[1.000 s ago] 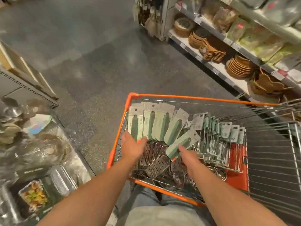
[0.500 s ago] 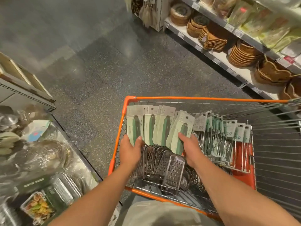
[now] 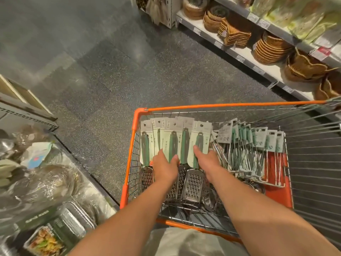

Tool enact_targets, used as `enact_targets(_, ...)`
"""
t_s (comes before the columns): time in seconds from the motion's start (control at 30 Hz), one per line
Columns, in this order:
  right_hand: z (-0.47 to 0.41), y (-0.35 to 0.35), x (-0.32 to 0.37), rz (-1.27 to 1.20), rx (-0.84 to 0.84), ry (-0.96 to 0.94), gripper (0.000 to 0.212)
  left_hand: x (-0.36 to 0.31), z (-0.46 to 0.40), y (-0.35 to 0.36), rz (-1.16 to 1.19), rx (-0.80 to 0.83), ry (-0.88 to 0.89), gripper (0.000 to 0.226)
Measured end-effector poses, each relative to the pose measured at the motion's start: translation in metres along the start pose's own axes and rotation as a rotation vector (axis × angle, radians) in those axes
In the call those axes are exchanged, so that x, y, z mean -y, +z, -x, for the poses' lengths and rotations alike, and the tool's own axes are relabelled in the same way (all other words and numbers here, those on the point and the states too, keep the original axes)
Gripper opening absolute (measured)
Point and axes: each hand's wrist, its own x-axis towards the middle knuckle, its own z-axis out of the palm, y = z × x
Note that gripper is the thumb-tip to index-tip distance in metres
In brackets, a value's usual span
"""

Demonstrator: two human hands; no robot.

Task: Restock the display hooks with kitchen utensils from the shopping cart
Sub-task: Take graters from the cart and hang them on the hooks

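An orange-rimmed wire shopping cart (image 3: 135, 124) stands in front of me. Several flat metal graters (image 3: 192, 183) with green handles on pale cards (image 3: 171, 132) lie fanned in its left half. My left hand (image 3: 164, 169) grips the handles in the middle of the fan, thumb on the right side. My right hand (image 3: 209, 162) holds the rightmost grater card, thumb on top and fingers behind its edge. A second batch of carded green-handled utensils (image 3: 258, 146) lies in the cart's right half. No display hooks are in view.
On the right, store shelves (image 3: 245, 54) hold stacks of woven baskets (image 3: 267, 50). A low shelf at the left carries wrapped bowls (image 3: 49, 182) and foil trays (image 3: 72, 220). Speckled grey floor (image 3: 110, 74) stretches ahead of the cart.
The spread graters have been pushed together into a tighter upright fan. My left hand moved from the fan's left edge to its middle. The camera tilted further down over the cart.
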Motion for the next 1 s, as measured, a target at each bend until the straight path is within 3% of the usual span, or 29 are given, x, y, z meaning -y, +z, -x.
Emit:
enact_targets(0.17, 0.001, -0.008, -0.006, -0.123, 0.075, -0.027, 0.093, 0.003, 0.011, 0.005, -0.081, -0.064, 0.079, 0.046)
enact_targets(0.3, 0.004, 0.0, -0.01, -0.205, 0.159, -0.013, 0.101, 0.001, 0.011, 0.005, 0.018, -0.061, 0.058, 0.07)
enact_targets(0.5, 0.002, 0.002, -0.013, -0.291, 0.264, 0.004, 0.112, 0.001, -0.004, -0.002, 0.142, 0.072, -0.075, 0.071)
enact_targets(0.7, 0.01, -0.004, -0.014, -0.397, 0.351, 0.014, 0.089, 0.005, 0.012, 0.003, 0.215, 0.047, -0.003, 0.047)
enact_targets(0.87, 0.007, -0.024, -0.018, -0.461, 0.314, 0.028, 0.078, 0.01, 0.007, -0.003, 0.255, 0.004, 0.018, 0.087)
enact_targets(1.0, -0.001, -0.041, -0.019, -0.49, 0.338, 0.033, 0.104, -0.002, 0.0, -0.008, 0.232, 0.075, 0.046, 0.084)
